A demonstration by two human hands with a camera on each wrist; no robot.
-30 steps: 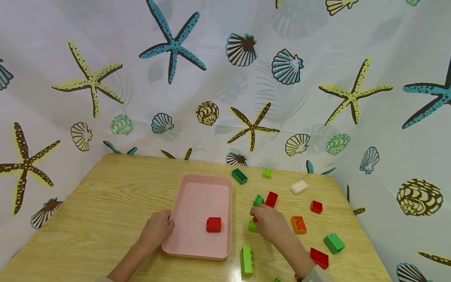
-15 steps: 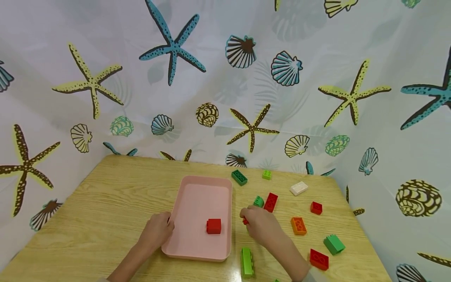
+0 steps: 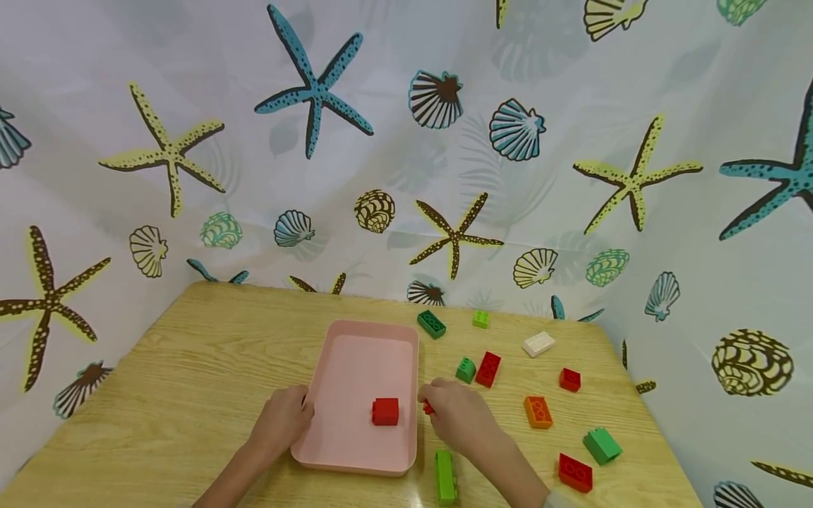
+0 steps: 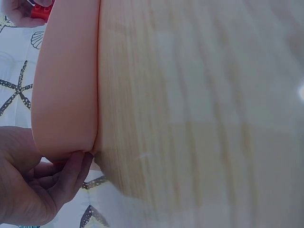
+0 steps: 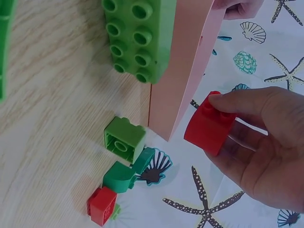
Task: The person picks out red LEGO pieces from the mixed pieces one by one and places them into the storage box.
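A shallow pink tray (image 3: 356,367) lies on the table, with one red toy brick (image 3: 385,411) inside it on its side. My left hand (image 3: 284,416) holds the tray's left edge; in the left wrist view its fingers (image 4: 71,173) pinch the rim. Just beside the tray's right side, my right hand (image 3: 462,418) pinches another red toy brick (image 5: 209,124) between thumb and fingers, and the right wrist view shows this brick's curved side. A light green brick (image 5: 124,137) on the table, seen in the right wrist view, is hidden by the right hand in the head view.
Several bricks lie right of the tray: a long light green one (image 3: 446,478), a green one (image 3: 466,370), red ones (image 3: 488,369), an orange one (image 3: 538,412) and a white one (image 3: 539,343). A dark green brick (image 3: 432,324) lies behind. A patterned curtain (image 3: 394,141) encloses the table.
My right hand has moved left to the tray's right edge, carrying the red brick away from the light green one. My left hand stays on the tray.
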